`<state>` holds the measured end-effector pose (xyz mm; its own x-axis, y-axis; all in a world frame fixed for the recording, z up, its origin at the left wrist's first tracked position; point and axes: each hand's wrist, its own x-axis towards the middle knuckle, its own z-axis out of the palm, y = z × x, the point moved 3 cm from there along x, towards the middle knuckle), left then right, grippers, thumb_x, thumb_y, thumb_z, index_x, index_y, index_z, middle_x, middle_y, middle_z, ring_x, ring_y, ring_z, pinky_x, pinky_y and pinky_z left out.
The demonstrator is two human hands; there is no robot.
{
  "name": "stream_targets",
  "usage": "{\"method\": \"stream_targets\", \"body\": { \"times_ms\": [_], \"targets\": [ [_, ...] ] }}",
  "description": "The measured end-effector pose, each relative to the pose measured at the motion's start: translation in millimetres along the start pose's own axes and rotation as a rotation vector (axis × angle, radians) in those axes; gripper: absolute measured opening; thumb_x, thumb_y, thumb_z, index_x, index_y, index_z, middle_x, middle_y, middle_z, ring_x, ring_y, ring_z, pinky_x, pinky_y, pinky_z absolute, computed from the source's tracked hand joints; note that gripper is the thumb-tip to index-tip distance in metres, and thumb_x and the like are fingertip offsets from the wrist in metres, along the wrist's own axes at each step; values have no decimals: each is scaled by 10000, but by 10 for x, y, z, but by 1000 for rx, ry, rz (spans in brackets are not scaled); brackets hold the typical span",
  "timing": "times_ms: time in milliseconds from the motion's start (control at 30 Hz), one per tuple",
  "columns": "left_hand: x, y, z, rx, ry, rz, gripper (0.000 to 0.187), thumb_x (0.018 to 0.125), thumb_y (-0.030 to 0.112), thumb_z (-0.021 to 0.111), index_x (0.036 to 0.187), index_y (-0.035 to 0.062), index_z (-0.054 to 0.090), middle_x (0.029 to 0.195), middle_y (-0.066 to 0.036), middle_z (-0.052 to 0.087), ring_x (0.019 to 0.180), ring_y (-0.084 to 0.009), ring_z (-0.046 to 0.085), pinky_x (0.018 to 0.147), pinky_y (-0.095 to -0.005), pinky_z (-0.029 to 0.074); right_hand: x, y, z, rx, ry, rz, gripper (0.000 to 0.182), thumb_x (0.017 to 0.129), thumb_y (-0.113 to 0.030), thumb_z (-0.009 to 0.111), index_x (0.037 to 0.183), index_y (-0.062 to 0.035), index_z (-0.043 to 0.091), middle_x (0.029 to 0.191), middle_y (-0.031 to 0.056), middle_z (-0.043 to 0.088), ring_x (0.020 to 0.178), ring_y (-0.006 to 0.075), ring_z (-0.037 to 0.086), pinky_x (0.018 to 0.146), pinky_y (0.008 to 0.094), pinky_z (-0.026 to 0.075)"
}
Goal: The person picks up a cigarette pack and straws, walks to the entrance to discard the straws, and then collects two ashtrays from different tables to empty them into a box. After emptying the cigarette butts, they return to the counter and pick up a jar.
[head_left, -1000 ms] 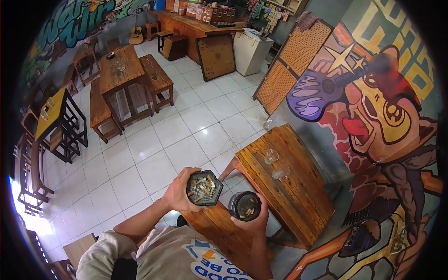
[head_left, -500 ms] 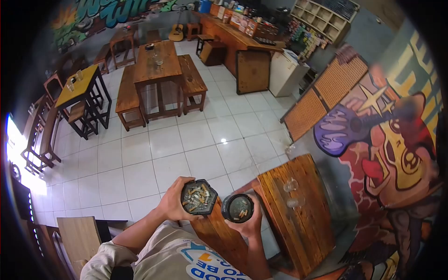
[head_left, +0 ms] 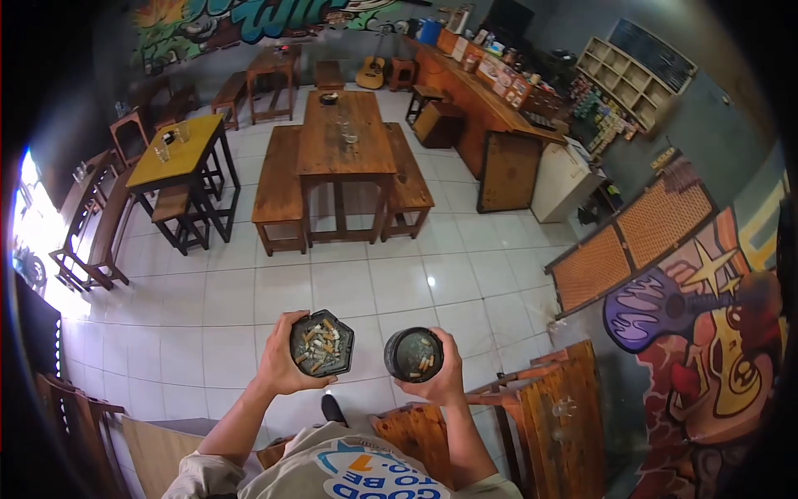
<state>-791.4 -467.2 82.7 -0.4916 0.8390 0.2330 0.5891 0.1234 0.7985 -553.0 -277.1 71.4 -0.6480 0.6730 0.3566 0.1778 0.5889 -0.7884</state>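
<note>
My left hand [head_left: 281, 366] is closed around the side of a dark, many-sided ashtray [head_left: 322, 343] full of cigarette butts. A rounder dark ashtray [head_left: 414, 355], with a few butts at its right side, is gripped by my right hand [head_left: 443, 374]. Both ashtrays are held up in front of my body, level and apart from each other, over the white tiled floor [head_left: 374, 274].
A long wooden table [head_left: 345, 133] with glasses stands ahead between two benches. A yellow table [head_left: 179, 154] is at the left. The counter [head_left: 465, 83] runs at the back right. Beside me on the right is a wooden table [head_left: 565, 416] with glasses.
The view has turned right and the near wooden table now sits lower and further right. The two ashtrays are further apart, still in my hands. A dark shoe now shows below.
</note>
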Motion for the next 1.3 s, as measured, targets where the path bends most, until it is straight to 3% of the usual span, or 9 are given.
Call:
{"method": "stream_targets", "body": {
  "times_ms": [233,567,1033,1133,1300],
  "targets": [
    [0,-382,-508,20,201,-78,1037,448,347,940,1310,12,471,1174,-157,571,1084,-319,605,952,-420,494,737,-69,655,79,-144,-22,988,476,-202,976,1313,-43,474,1179,115,619,1098,254,630,970,382,517],
    [-6,-776,-947,65,305,-188,1036,441,324,942,1309,14,470,1185,-151,563,1091,-301,601,971,-406,494,1239,-124,1225,115,-236,-81,1003,470,-224,980,1320,-46,479,1194,114,607,1102,251,629,975,372,516],
    [1252,-1279,-916,51,300,-208,1015,449,332,938,1296,16,478,1173,-152,573,1080,-317,608,958,-416,490,2407,449,1463,139,-273,-45,981,490,-243,970,1319,-20,494,1200,131,606,1101,286,632,965,392,517],
    [1395,-1405,-999,34,385,-245,1006,452,325,934,1293,14,477,1172,-153,575,1080,-314,606,962,-413,487,2728,483,1614,183,-332,-29,980,494,-242,967,1325,-21,496,1214,136,606,1116,290,628,971,397,514],
    [1398,-1569,-1293,40,506,-325,994,453,316,925,1288,9,481,1158,-154,579,1077,-309,597,966,-402,482,3226,249,2136,196,-465,-171,996,493,-247,962,1346,-42,490,1227,137,599,1142,298,616,1000,402,501]
  ]
}}
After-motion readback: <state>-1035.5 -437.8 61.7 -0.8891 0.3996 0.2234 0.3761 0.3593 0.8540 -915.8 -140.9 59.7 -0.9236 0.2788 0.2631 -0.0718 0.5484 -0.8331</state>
